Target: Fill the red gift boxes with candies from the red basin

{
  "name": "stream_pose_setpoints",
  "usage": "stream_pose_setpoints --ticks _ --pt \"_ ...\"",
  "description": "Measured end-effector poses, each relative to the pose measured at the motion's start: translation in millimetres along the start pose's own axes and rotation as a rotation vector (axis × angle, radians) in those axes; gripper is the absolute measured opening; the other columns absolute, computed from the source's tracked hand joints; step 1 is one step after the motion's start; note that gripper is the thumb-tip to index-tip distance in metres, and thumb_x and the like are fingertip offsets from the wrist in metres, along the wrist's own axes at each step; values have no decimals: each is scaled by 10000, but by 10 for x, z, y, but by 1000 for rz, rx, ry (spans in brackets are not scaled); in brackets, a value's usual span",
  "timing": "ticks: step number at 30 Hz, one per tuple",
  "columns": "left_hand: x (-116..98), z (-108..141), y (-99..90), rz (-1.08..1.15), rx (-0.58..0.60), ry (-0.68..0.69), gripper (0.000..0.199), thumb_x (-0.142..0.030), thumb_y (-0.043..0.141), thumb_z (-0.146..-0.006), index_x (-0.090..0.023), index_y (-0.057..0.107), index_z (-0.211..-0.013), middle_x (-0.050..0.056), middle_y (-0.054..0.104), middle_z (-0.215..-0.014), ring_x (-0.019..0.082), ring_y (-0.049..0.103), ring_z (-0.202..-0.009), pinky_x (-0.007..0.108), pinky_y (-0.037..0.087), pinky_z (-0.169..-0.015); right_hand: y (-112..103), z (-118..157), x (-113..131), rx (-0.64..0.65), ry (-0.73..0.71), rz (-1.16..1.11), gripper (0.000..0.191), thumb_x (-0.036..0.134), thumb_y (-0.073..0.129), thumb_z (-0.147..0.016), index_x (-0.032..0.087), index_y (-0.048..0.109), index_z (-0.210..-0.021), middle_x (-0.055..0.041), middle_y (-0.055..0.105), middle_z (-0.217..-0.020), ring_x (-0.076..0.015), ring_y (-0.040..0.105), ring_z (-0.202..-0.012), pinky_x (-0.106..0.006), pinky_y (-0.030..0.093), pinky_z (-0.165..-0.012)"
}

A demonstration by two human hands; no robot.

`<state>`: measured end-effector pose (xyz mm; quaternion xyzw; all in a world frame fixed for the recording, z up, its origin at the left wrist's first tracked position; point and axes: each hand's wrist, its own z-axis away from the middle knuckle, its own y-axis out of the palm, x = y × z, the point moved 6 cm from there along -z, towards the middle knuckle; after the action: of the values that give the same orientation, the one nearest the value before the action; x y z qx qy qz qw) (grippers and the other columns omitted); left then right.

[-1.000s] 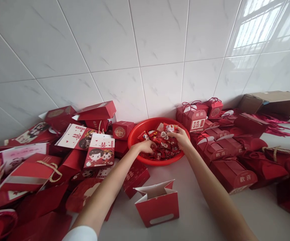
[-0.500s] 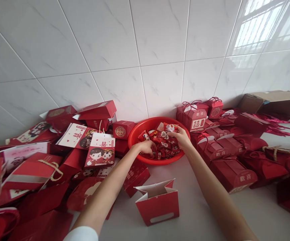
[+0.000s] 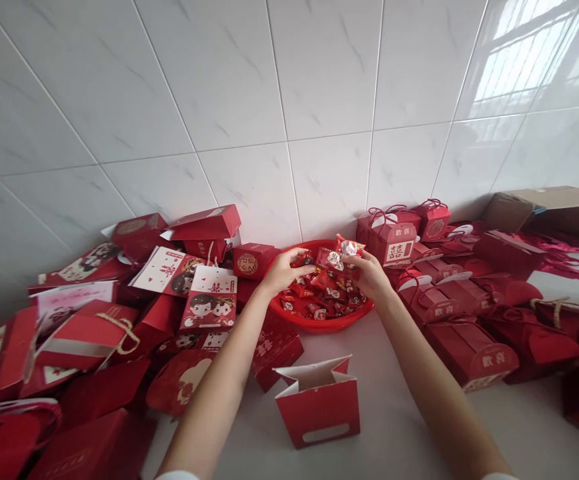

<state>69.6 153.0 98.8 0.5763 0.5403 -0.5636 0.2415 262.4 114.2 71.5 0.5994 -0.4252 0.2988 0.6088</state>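
A red plastic basin point(image 3: 319, 325) full of wrapped candies point(image 3: 319, 287) stands against the wall. Over its left side is my left hand point(image 3: 280, 272), thumb and fingers apart, with candies just beyond the fingertips; no candy shows in its grip. At the right side of the basin, my right hand point(image 3: 371, 275) is closed on a red-and-white wrapped candy point(image 3: 352, 247), lifted above the others. Nearer to me, between my forearms, a red paper gift box point(image 3: 318, 412) stands upright with its top open.
Red gift boxes with printed figures point(image 3: 209, 303) lie piled on the left. On the right are several closed, handled red boxes point(image 3: 469, 350). A cardboard box point(image 3: 559, 203) sits at the far right, and a tiled wall point(image 3: 239, 87) rises behind.
My left hand has come up out of the candies toward the basin's back left, and its fingers have spread. My right hand keeps its candy, shifted slightly. The view has turned a little left.
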Motion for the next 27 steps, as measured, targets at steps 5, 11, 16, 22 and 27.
stream_pose_setpoints --ticks 5,11,16,22,27 --pt "-385 278 -29 113 -63 90 542 -366 863 -641 -169 700 -1118 94 731 -1201 297 635 -1172 407 472 -1036 316 300 264 160 -3 -104 325 317 855 -537 222 703 -808 -2 749 -806 -218 709 -783 -335 592 -763" --pt "-659 654 -54 -4 -131 156 562 -288 842 -690 -187 694 -1222 81 701 -1296 301 604 -1256 411 420 -1126 526 612 406 179 -71 14 361 332 894 -530 213 700 -810 -18 747 -818 -228 708 -789 -365 596 -796" --pt "-614 806 -115 -78 -130 145 524 -330 787 -767 -221 677 -1268 67 675 -1347 293 581 -1298 396 412 -1142 494 653 441 166 -152 132 405 363 892 -563 203 691 -877 -33 752 -848 -237 704 -778 -369 587 -757" --pt "-317 663 -214 -143 -152 36 527 -302 796 -736 -214 690 -1245 79 671 -1353 308 555 -1327 423 381 -1165 309 546 454 27 -241 242 364 326 863 -590 220 651 -866 -15 729 -825 -224 678 -756 -348 553 -720" --pt "-92 529 -138 -139 -119 -15 495 -278 794 -717 -215 703 -1200 75 693 -1307 303 575 -1299 425 379 -1166 276 495 458 23 -258 263 338 320 850 -593 226 639 -839 -7 717 -813 -214 660 -748 -339 539 -718"
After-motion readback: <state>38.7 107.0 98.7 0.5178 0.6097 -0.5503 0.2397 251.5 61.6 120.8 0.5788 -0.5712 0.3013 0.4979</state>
